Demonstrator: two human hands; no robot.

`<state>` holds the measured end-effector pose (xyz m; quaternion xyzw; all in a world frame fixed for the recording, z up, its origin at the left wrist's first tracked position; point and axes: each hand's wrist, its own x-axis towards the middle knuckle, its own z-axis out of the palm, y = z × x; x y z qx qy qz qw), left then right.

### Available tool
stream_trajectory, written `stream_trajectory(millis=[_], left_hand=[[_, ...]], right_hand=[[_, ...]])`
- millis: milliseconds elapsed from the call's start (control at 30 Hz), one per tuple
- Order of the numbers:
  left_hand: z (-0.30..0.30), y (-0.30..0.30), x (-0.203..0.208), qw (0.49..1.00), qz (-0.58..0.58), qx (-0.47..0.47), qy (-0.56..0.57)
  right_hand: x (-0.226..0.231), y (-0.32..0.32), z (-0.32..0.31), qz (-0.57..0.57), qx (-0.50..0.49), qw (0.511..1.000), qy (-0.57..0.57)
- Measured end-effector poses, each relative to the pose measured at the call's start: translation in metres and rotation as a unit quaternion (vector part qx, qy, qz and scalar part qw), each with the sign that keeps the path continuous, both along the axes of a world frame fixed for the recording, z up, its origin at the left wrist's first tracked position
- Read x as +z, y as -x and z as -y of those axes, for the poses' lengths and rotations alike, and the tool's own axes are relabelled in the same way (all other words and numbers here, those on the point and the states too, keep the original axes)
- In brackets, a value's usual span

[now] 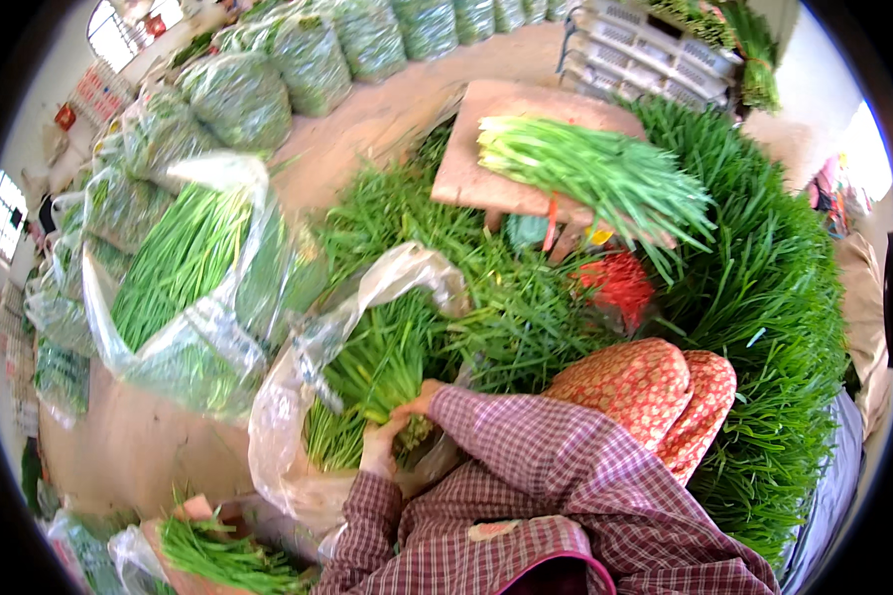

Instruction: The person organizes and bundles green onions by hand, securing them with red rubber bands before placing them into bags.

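My left hand (378, 448) and my right hand (422, 399) close round the base of a bunch of garlic chives (382, 357). The leaves fan away from me inside the mouth of an open clear plastic bag (271, 436). More chives lie in that bag beneath the bunch. My fingers are partly hidden by the stems and by each other. Beyond my right hand, loose chives (516, 317) are heaped between the bag and my knees.
A low wooden bench (461, 164) bears a tidy chive bundle (585, 164); red ties (620, 283) hang below. A tall pile of chives (764, 297) stands right. Another open chive bag (109, 332) is at left. Filled bags (308, 64) and white crates (615, 50) line the back.
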<state>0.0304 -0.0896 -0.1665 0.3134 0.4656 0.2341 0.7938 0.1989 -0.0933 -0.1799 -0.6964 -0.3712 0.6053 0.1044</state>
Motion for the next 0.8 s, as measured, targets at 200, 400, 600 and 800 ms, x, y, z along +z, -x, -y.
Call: stream_trajectory(millis=[200,400,600,800], left_hand=[[0.0,0.009,0.009,0.998,-0.018,-0.037,0.045],[-0.002,0.015,-0.007,0.996,0.008,-0.011,0.084],[-0.003,0.026,-0.02,0.99,0.023,0.009,0.136],[-0.01,0.05,-0.042,0.98,0.072,0.029,0.185]], right_hand=[[0.031,-0.004,0.001,-0.005,-0.043,0.996,0.078],[0.028,-0.011,0.0,-0.038,-0.053,0.995,0.078],[0.02,-0.014,0.004,-0.051,-0.112,0.988,0.09],[0.042,-0.011,0.002,-0.087,-0.097,0.987,0.089]])
